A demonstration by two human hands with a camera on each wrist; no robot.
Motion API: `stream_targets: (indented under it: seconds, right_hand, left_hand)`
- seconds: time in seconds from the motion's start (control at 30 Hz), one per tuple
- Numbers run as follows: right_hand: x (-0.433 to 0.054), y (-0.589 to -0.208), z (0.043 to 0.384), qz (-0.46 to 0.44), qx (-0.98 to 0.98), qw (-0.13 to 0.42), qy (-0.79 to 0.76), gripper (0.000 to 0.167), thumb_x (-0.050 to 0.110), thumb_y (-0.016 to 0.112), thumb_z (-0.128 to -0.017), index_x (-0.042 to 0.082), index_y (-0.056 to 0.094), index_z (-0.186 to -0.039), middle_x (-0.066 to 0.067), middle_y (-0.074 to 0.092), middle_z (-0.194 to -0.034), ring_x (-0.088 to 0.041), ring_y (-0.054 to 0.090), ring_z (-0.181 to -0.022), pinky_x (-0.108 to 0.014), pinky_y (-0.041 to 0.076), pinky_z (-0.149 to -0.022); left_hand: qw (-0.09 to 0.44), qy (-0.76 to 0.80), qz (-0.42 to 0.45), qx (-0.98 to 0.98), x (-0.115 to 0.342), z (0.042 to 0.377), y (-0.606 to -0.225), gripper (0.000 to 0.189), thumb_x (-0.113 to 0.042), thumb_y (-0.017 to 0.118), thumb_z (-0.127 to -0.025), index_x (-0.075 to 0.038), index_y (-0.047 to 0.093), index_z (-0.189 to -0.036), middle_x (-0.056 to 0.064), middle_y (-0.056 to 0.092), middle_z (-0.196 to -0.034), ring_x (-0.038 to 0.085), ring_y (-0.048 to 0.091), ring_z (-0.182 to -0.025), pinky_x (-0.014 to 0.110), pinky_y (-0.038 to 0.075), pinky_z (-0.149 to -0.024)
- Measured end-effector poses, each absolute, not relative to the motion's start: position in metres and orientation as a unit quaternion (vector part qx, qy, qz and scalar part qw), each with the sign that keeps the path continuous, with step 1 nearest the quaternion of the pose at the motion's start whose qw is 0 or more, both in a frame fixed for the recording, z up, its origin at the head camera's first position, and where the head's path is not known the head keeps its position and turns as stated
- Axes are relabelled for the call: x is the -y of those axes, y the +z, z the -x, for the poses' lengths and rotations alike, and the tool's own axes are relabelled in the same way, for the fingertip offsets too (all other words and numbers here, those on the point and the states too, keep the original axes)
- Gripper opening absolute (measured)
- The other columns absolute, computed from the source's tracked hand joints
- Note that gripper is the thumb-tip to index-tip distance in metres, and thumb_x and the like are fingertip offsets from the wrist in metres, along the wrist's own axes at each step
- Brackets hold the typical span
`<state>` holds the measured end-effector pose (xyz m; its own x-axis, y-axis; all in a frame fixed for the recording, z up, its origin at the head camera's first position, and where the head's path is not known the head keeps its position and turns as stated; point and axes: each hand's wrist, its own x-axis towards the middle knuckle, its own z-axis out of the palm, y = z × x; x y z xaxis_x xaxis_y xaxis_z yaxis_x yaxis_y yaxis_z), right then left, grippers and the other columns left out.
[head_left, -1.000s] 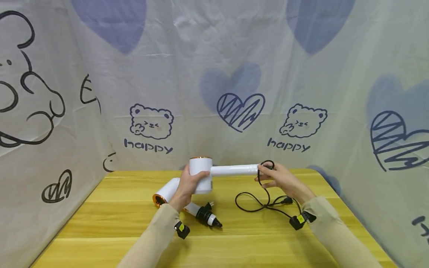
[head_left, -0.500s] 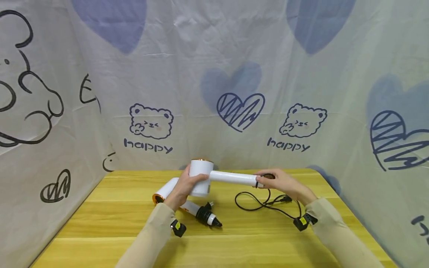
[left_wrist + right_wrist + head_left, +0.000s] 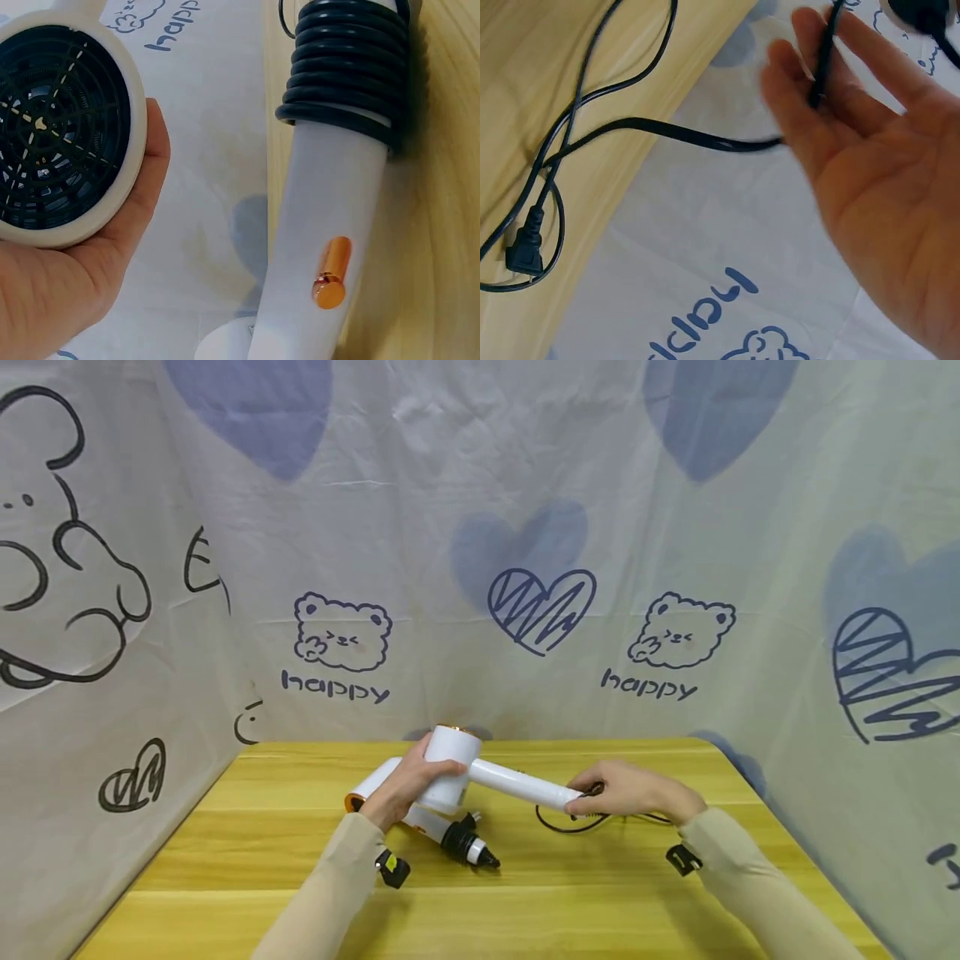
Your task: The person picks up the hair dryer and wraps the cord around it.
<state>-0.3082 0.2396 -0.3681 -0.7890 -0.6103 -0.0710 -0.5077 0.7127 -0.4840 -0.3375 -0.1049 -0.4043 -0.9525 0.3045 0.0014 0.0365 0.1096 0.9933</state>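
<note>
My left hand grips the barrel of a white hair dryer, thumb across its front. Its black intake grille faces the left wrist camera. The handle slopes down to the right. At its lower end my right hand curls its fingers round the black power cord, fingertips right at the handle's end. Beneath the left hand a second white hair dryer lies on the table, partly hidden. Black cord is coiled round its handle, below an orange switch.
The wooden table carries the loose loops of cord, with a black plug among them. A printed cloth hangs behind the table and along both sides.
The held hair dryer has tilted, its handle end dropping toward the table. My right hand has moved down with it, and the cord loop that stood up at its fingers is now gathered in the hand.
</note>
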Motion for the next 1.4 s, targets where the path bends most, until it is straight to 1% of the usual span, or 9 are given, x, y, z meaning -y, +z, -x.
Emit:
stream_targets:
  seconds: [0.17, 0.3, 0.43, 0.53, 0.73, 0.93, 1.13, 1.27, 1.4]
  right_hand:
    - [-0.238, -0.366, 0.307, 0.287, -0.923, 0.153, -0.208, 0.03, 0.055, 0.064, -0.087, 0.026, 0.071, -0.085, 0.009, 0.057, -0.07, -0.007, 0.044, -0.057, -0.022, 0.039, -0.052]
    - [-0.238, -0.369, 0.308, 0.283, -0.92, 0.16, -0.22, 0.029, 0.053, 0.068, -0.086, 0.024, 0.07, -0.085, 0.009, 0.061, -0.074, -0.007, 0.047, -0.062, -0.022, 0.041, -0.056]
    - [-0.237, -0.37, 0.309, 0.283, -0.918, 0.145, -0.238, 0.028, 0.051, 0.072, -0.083, 0.023, 0.068, -0.084, 0.008, 0.063, -0.079, -0.008, 0.049, -0.067, -0.023, 0.044, -0.059]
    - [-0.236, -0.37, 0.308, 0.285, -0.919, 0.139, -0.233, 0.031, 0.052, 0.074, -0.08, 0.022, 0.066, -0.082, 0.008, 0.062, -0.077, -0.008, 0.049, -0.065, -0.024, 0.044, -0.058]
    - [-0.231, -0.367, 0.308, 0.275, -0.924, 0.139, -0.226, 0.026, 0.044, 0.075, -0.083, 0.02, 0.067, -0.084, 0.007, 0.063, -0.076, -0.009, 0.049, -0.064, -0.024, 0.044, -0.058]
    - [-0.217, -0.358, 0.306, 0.223, -0.956, 0.082, -0.171, 0.031, 0.039, 0.083, -0.075, 0.013, 0.068, -0.083, 0.003, 0.06, -0.074, -0.012, 0.049, -0.063, -0.027, 0.043, -0.056]
    - [-0.21, -0.359, 0.308, 0.191, -0.968, 0.041, -0.156, 0.039, 0.037, 0.088, -0.067, 0.009, 0.069, -0.085, 0.002, 0.061, -0.074, -0.013, 0.052, -0.062, -0.026, 0.046, -0.054]
    - [-0.213, -0.363, 0.313, 0.218, -0.963, 0.002, -0.157, 0.045, 0.04, 0.087, -0.069, 0.007, 0.07, -0.093, 0.001, 0.065, -0.084, -0.012, 0.054, -0.07, -0.027, 0.049, -0.063]
    - [-0.217, -0.367, 0.314, 0.255, -0.957, -0.022, -0.135, 0.05, 0.044, 0.085, -0.07, 0.007, 0.069, -0.1, 0.0, 0.066, -0.094, -0.014, 0.054, -0.084, -0.033, 0.049, -0.076]
  left_hand:
    - [0.112, 0.654, -0.117, -0.739, 0.105, 0.338, -0.407, 0.072, -0.025, 0.073, -0.081, -0.016, 0.038, -0.143, 0.019, 0.056, -0.117, 0.027, 0.064, -0.087, 0.042, 0.06, -0.07]
    - [0.12, 0.654, -0.115, -0.738, 0.104, 0.338, -0.411, 0.071, -0.025, 0.071, -0.083, -0.013, 0.037, -0.144, 0.019, 0.056, -0.117, 0.026, 0.064, -0.086, 0.041, 0.059, -0.071]
    - [0.119, 0.657, -0.116, -0.735, 0.104, 0.338, -0.413, 0.071, -0.025, 0.07, -0.084, -0.011, 0.036, -0.145, 0.019, 0.056, -0.116, 0.026, 0.064, -0.086, 0.041, 0.059, -0.071]
    - [0.119, 0.657, -0.114, -0.736, 0.104, 0.338, -0.414, 0.072, -0.025, 0.071, -0.083, -0.011, 0.036, -0.145, 0.019, 0.056, -0.116, 0.026, 0.064, -0.085, 0.042, 0.059, -0.07]
    - [0.109, 0.652, -0.109, -0.742, 0.104, 0.338, -0.414, 0.073, -0.026, 0.072, -0.082, -0.015, 0.037, -0.144, 0.019, 0.057, -0.115, 0.027, 0.064, -0.084, 0.042, 0.059, -0.069]
    - [0.073, 0.637, -0.088, -0.762, 0.1, 0.34, -0.414, 0.078, -0.029, 0.077, -0.079, -0.016, 0.036, -0.145, 0.019, 0.057, -0.117, 0.028, 0.064, -0.088, 0.04, 0.059, -0.07]
    - [0.053, 0.632, -0.075, -0.769, 0.098, 0.34, -0.416, 0.077, -0.028, 0.077, -0.079, -0.013, 0.037, -0.143, 0.02, 0.056, -0.117, 0.028, 0.063, -0.089, 0.04, 0.059, -0.07]
    - [0.035, 0.637, -0.074, -0.767, 0.098, 0.339, -0.416, 0.075, -0.027, 0.076, -0.081, -0.011, 0.037, -0.142, 0.019, 0.056, -0.118, 0.028, 0.063, -0.089, 0.039, 0.059, -0.07]
    - [0.027, 0.639, -0.068, -0.766, 0.096, 0.339, -0.417, 0.073, -0.027, 0.076, -0.081, -0.011, 0.039, -0.142, 0.019, 0.057, -0.118, 0.027, 0.063, -0.088, 0.04, 0.059, -0.07]
